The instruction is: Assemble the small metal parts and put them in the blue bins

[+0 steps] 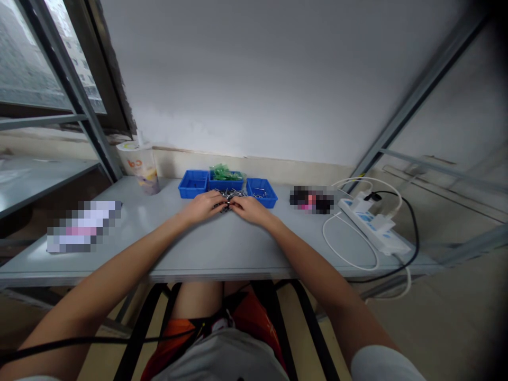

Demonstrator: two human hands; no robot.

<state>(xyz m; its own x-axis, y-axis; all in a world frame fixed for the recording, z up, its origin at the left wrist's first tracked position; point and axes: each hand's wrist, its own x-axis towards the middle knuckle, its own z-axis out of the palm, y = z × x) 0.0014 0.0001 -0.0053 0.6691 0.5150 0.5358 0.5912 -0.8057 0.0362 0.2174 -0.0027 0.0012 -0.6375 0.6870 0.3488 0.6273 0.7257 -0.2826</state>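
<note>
I have both forearms laid forward over the grey counter (222,248), and my left hand (204,207) and right hand (251,209) come together near its back edge, fingers curled and fingertips almost meeting over a small dark metal piece (228,203); they look to be pinching it between them, but it is too small and too much covered for me to tell how firmly. Just beyond my fingers, a heap of metal pieces (234,193) lies in front of the middle blue tray (225,185), which carries green plastic packets (223,172). The left blue tray (193,194) stands beside it, and the right blue tray (266,203) has a few metal bits inside. Working this close to the heap, I could knock loose pieces across the smooth counter with a knuckle, or lose the small one among its neighbours if my pinch slips. A careless outward sweep of my right hand might nudge the right tray and mix or spill its bits. The tall drink cup (139,168) is farther off to my left, so only a wide swing of that arm would threaten it
</note>
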